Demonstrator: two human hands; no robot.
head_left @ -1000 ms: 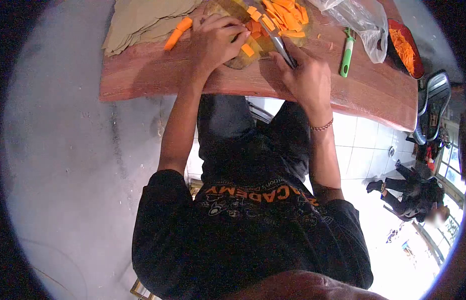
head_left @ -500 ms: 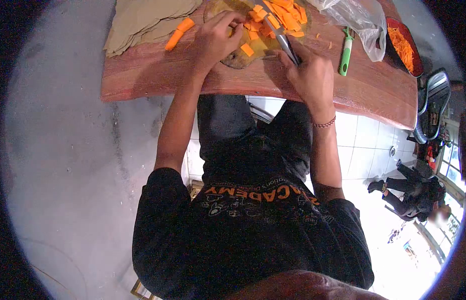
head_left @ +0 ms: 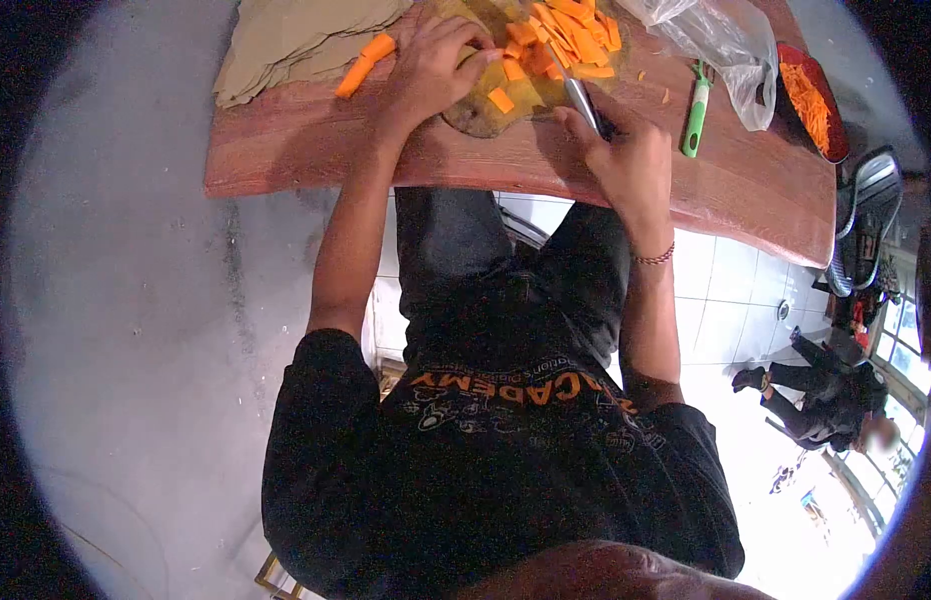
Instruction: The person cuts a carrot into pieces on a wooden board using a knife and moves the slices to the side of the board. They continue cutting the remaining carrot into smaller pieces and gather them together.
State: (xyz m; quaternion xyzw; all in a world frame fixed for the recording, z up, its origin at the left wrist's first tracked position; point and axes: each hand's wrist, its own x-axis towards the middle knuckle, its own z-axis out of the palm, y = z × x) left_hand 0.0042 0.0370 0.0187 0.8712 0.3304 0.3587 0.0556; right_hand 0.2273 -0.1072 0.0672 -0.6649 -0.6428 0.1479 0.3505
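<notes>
My right hand (head_left: 631, 165) is closed around the handle of a knife (head_left: 580, 98), its blade pointing away among cut carrot pieces (head_left: 586, 45). The pieces lie on a round, worn wooden cutting board (head_left: 471, 118). At the board's left side is my left hand (head_left: 441, 65), fingers curled and thumb drawn in, with a bit of carrot at the fingertips. One loose carrot piece (head_left: 501, 100) sits nearer to me on the board. Left of my left hand, a longer piece of carrot (head_left: 366, 65) rests at the edge of brown sheets (head_left: 296, 50).
A green-handled peeler (head_left: 696, 115) lies on the wooden table (head_left: 756, 190), right of the knife. Behind it is a clear plastic bag (head_left: 731, 60). Shredded carrot fills a dark tray (head_left: 838, 150) at the table's right edge. Another person (head_left: 826, 390) is farther off at right.
The knife and my right hand have shifted slightly right and toward me. My left fingertips have come closer to the carrot pieces. The whole view has moved slightly.
</notes>
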